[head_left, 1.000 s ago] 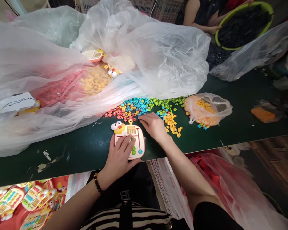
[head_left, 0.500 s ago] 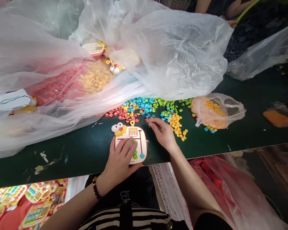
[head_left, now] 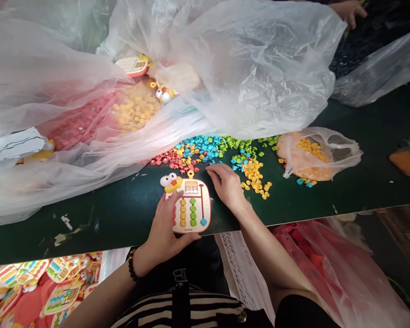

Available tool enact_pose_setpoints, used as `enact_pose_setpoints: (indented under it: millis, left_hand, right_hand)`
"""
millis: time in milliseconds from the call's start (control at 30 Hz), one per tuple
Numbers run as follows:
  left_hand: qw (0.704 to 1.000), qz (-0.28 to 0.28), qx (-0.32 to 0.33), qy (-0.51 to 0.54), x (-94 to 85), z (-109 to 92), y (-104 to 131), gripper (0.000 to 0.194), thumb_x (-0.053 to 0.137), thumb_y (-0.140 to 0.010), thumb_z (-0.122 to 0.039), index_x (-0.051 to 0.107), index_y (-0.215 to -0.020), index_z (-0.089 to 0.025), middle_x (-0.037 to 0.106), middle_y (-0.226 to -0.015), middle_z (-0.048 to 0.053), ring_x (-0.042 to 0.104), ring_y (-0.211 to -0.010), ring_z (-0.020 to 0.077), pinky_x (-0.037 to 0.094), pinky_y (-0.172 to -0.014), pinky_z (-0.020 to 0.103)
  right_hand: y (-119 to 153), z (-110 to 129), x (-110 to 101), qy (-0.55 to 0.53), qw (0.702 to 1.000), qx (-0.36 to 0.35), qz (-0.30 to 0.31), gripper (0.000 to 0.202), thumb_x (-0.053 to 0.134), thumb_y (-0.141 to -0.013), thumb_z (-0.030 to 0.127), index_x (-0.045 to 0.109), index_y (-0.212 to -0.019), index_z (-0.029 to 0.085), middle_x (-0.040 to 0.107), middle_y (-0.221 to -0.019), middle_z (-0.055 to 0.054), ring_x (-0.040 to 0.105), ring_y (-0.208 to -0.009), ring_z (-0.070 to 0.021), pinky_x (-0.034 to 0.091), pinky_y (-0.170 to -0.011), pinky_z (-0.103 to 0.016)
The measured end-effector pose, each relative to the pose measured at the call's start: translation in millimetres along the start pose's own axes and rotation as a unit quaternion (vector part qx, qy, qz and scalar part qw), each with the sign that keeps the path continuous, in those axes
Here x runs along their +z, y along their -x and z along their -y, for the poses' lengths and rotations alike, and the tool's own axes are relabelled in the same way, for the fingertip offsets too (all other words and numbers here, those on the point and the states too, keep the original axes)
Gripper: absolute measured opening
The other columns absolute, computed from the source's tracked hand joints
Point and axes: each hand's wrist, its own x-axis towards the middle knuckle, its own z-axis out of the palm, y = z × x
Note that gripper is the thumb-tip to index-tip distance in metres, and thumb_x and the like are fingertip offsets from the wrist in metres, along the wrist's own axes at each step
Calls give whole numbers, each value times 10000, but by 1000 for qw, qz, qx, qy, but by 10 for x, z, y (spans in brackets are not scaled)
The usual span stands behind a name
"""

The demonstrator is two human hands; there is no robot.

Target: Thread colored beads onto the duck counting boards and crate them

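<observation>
A white toy board with a red rim and a duck head (head_left: 197, 200) lies on the dark green table, bearing columns of red, yellow and green pieces and one blue piece. My left hand (head_left: 162, 228) holds its left side, with the thumb along the lower edge and fingers over the red column. To the right of the board, my right hand (head_left: 228, 186) has its fingers pinched together near the blue pieces (head_left: 207, 148); anything between the fingertips is hidden. Yellow pieces (head_left: 254, 175) lie just beyond that hand, and red pieces (head_left: 174, 160) are behind the board.
Large clear plastic sheeting (head_left: 259, 77) covers the back of the green table (head_left: 123, 196). A plastic bag with yellow pieces (head_left: 314, 155) sits at right. Finished-looking duck boards (head_left: 61, 296) fill a space below left. Another person's hand (head_left: 350, 11) shows at top right.
My left fingers have drawn back leftward, uncovering the yellow and green columns. My right hand stays beside the board, slightly shifted. The other person's hand has moved at the top right.
</observation>
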Motion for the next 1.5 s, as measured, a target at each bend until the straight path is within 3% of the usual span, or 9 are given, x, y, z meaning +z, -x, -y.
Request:
enact_pose_setpoints:
  millis: [100, 267, 367, 533, 700, 900, 1000, 1133, 1500]
  left_hand:
    - [999, -16, -18, 46, -37, 18, 18, 690, 453, -922, -439, 139, -1473, -165, 446, -1411, 186, 440, -1316, 262, 349, -1093, 474]
    - [993, 37, 76, -83, -2, -37, -9, 713, 550, -873, -456, 233, -1448, -177, 446, -1433, 160, 298, -1403, 307, 137, -1158, 578]
    - [986, 48, 86, -131, 35, -60, -23, 712, 582, -850, -473, 294, -1428, -173, 462, -1430, 149, 286, -1404, 323, 106, -1158, 585]
    - [984, 47, 87, -151, 61, -52, -28, 749, 611, -822, -497, 310, -1426, -172, 480, -1422, 134, 314, -1388, 328, 119, -1160, 572]
    - [990, 28, 64, -124, 48, -34, -25, 889, 627, -798, -534, 189, -1466, -142, 457, -1430, 173, 332, -1386, 316, 160, -1159, 559]
    - [992, 30, 54, -113, 56, -12, -32, 984, 619, -773, -612, 146, -1477, -114, 449, -1431, 193, 316, -1396, 322, 140, -1161, 557]
    - [987, 53, 63, -135, 70, -20, -53, 925, 618, -772, -619, 233, -1458, -133, 489, -1407, 167, 340, -1379, 326, 128, -1160, 557]
    - [984, 60, 68, -152, 72, -43, -74, 686, 615, -805, -552, 428, -1364, -200, 553, -1361, 105, 386, -1348, 315, 139, -1158, 551]
    - [984, 56, 54, -158, 71, -54, -75, 700, 657, -770, -525, 462, -1348, -182, 567, -1346, 110, 425, -1316, 316, 212, -1133, 544]
  right_hand:
    - [22, 53, -22, -34, 999, 5, -4, 194, 480, -930, 223, 674, -926, 218, 695, -959, -63, 648, -926, -199, 521, -846, -340]
    - [106, 249, -98, -104, 994, -6, 39, 167, 516, -920, 232, 682, -925, 222, 683, -960, -49, 642, -946, -178, 524, -857, -321]
    - [150, 285, -99, -93, 994, -9, 48, 187, 497, -928, 228, 684, -932, 220, 679, -964, -54, 643, -938, -174, 526, -860, -322]
    - [173, 106, -40, -29, 999, 18, -9, 212, 475, -928, 211, 685, -956, 205, 672, -980, -74, 645, -932, -194, 535, -858, -350]
    - [293, 58, -115, 61, 997, 18, -50, 242, 477, -920, 198, 684, -1046, 206, 664, -1041, -110, 627, -971, -242, 532, -865, -419]
    - [764, 390, -315, -83, 992, -11, 92, 134, 588, -897, 251, 677, -992, 221, 666, -942, -60, 650, -871, -175, 561, -767, -296]
    - [898, 449, -267, -94, 990, -21, 99, 134, 583, -897, 219, 672, -998, 210, 650, -939, -60, 644, -863, -164, 555, -756, -277]
    - [818, 408, -170, -51, 995, -27, 81, 142, 546, -910, 198, 661, -994, 199, 639, -930, -72, 632, -874, -181, 551, -775, -309]
    - [607, 371, -198, -8, 993, -32, 113, 116, 543, -910, 218, 630, -985, 205, 630, -948, -76, 622, -895, -196, 547, -793, -337]
